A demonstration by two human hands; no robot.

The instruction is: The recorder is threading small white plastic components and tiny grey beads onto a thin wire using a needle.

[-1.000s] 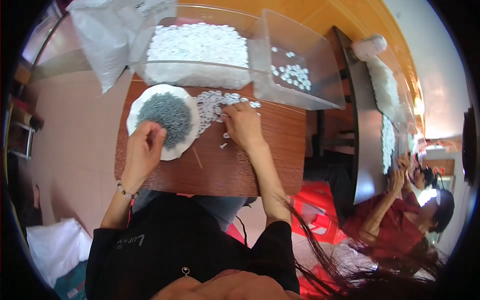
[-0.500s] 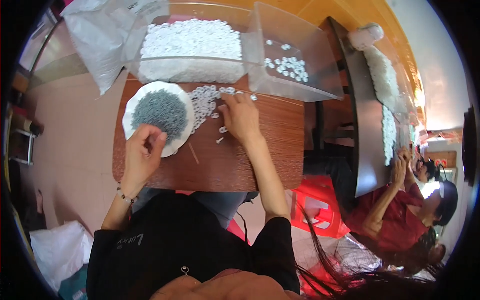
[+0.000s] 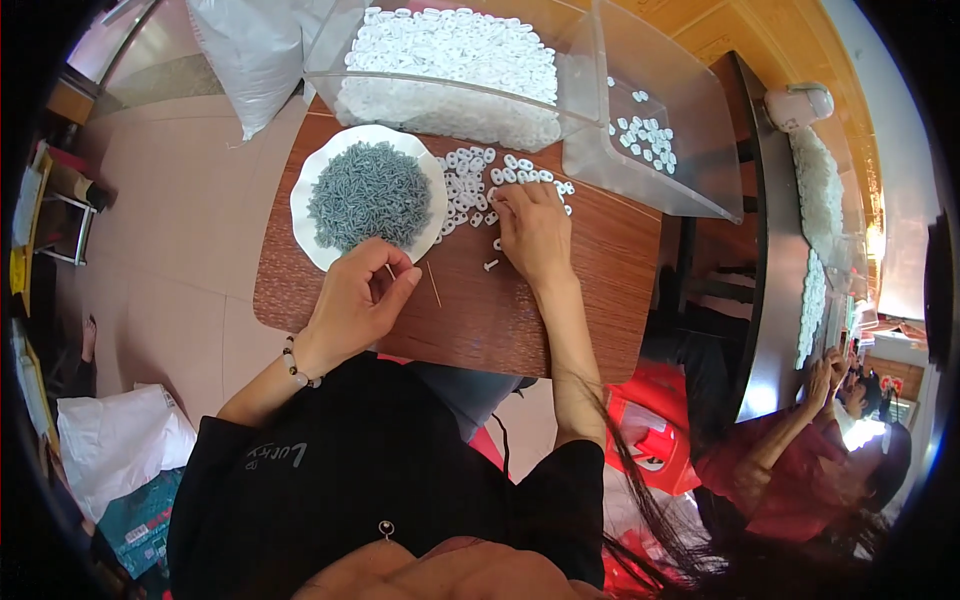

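Note:
A white plate (image 3: 303,215) with a wavy rim holds a heap of small grey-blue, peg-like pieces (image 3: 365,195). At its near edge, my left hand (image 3: 360,300) has thumb and index finger pinched together; whatever is between them is too small to make out. White oval pieces with two holes (image 3: 463,185) are scattered to the right of the plate. Over them, my right hand (image 3: 537,228) points its curled fingertips down, and the fingers hide what they grip. A small pale screw-like piece (image 3: 490,265) and a thin stick (image 3: 434,284) lie on the brown table (image 3: 480,320).
Behind the plate stands a clear bin (image 3: 440,95) full of white pieces. Another clear bin (image 3: 650,190), holding several pieces, adjoins it on the right. A co-worker (image 3: 770,470) sits at a dark table (image 3: 765,330) to the right, by a red stool (image 3: 650,440).
The whole view has shifted, so the table appears farther right. My left hand has moved from over the plate's lower left to its near right edge. My right hand stays at the white pieces.

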